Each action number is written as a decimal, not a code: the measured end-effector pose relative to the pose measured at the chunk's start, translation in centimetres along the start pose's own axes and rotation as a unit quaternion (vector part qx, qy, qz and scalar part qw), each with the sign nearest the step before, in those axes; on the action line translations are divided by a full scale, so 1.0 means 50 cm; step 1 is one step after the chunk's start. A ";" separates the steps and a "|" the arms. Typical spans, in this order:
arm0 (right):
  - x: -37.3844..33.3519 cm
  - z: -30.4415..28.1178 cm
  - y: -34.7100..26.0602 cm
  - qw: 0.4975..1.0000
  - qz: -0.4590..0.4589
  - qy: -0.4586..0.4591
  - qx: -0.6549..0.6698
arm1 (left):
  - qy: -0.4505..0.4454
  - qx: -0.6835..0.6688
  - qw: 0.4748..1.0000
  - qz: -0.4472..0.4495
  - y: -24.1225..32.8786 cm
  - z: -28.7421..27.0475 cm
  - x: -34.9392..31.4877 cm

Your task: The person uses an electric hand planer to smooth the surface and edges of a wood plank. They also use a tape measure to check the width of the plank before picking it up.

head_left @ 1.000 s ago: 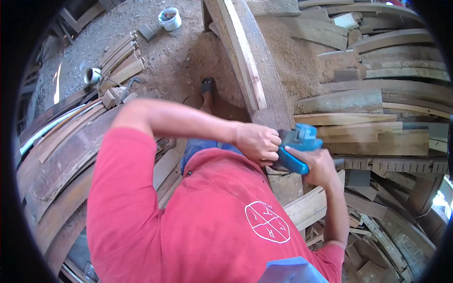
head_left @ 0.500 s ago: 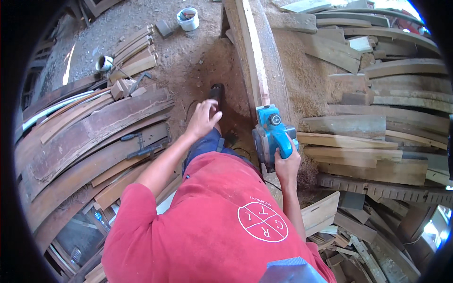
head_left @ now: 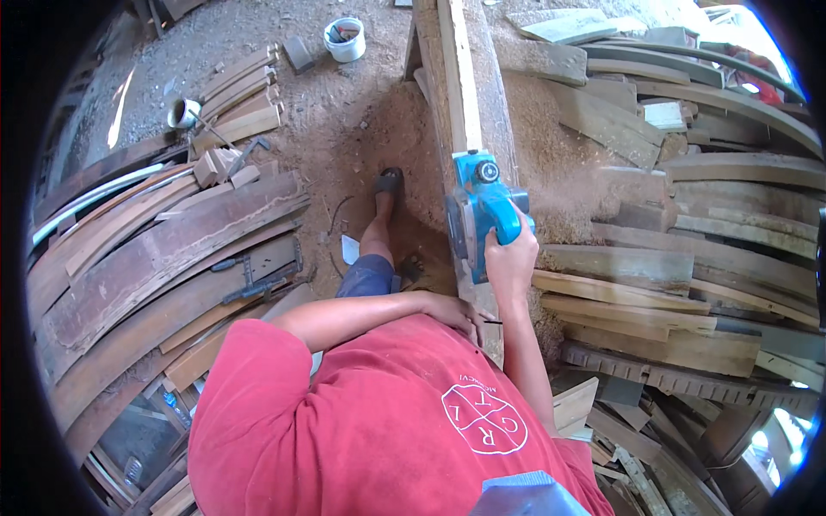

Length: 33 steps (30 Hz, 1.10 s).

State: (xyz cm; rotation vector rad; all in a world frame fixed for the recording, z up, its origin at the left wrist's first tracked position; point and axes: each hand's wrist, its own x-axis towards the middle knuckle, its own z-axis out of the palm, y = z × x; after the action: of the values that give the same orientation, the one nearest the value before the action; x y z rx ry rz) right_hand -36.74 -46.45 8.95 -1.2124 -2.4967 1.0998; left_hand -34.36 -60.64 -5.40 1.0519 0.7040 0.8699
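A blue power planer (head_left: 483, 211) sits up and right of the view's centre, toward 2 o'clock, on a pale wood strip (head_left: 463, 95) that runs out from under its front toward 12 o'clock. With the planer as the clock's centre, the right hand (head_left: 513, 258) is at 5 o'clock, its fingers wrapped around the tool's rear handle. A haze of fine shavings (head_left: 572, 189) spreads from the planer toward 3 o'clock.

The left hand (head_left: 453, 315) is at 7 o'clock, well apart from the planer, low against the front of the red shirt (head_left: 370, 404). Its fingers are bent; whether they hold anything cannot be told.

The strip lies along a thick wooden beam (head_left: 494, 95), which shows on both sides of it. A sandalled foot (head_left: 390, 182) stands between 9 and 10 o'clock on the dusty ground.

Farther out, a white bucket (head_left: 346, 52) with small items in it stands at 11 o'clock. Wooden slats (head_left: 241, 86) lie at 10 o'clock, with a small pot (head_left: 182, 114) tipped beside them. Broad curved boards (head_left: 181, 228) are piled at 9 o'clock, and more stacked planks (head_left: 619, 265) lie between 3 and 4 o'clock.
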 end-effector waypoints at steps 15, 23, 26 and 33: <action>0.427 0.147 -0.207 0.998 -0.047 0.030 -0.025 | 0.082 -0.294 0.952 -0.024 0.085 -0.222 -0.213; 0.747 0.247 -0.344 0.993 -0.099 0.048 -0.032 | 0.220 -0.491 0.837 0.098 0.105 -0.392 -0.280; 0.857 0.292 -0.441 0.991 -0.101 0.037 -0.074 | 0.329 -0.415 0.833 0.158 0.121 -0.446 -0.293; 1.256 0.386 -0.498 0.986 -0.127 0.040 -0.102 | 0.520 -0.279 0.786 0.184 0.196 -0.571 -0.317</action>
State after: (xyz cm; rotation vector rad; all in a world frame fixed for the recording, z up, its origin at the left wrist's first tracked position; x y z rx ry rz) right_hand -101.83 -21.09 1.41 -0.9244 -2.6597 0.7360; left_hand -68.43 -59.71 -4.72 0.0672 1.0511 1.9146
